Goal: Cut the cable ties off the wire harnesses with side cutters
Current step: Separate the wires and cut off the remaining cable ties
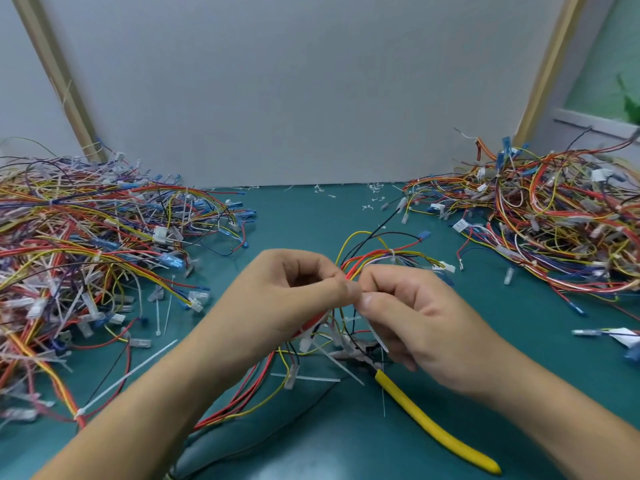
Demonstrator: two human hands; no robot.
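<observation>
My left hand [291,292] grips a wire harness [384,256] of red, yellow and black wires above the green table [311,216]. Thumb to thumb with it, my right hand [412,313] pinches a white cable tie [375,336] whose tail hangs down from the fingers. The side cutters [433,424], with yellow handles, lie on the table under my right wrist; their jaws are partly hidden among loose ties and wires. Neither hand touches the cutters.
A large heap of harnesses [86,258] fills the left side and another heap [554,223] the right. Cut cable ties [128,375] and small white scraps [374,195] lie scattered on the table. A grey partition [294,98] stands behind.
</observation>
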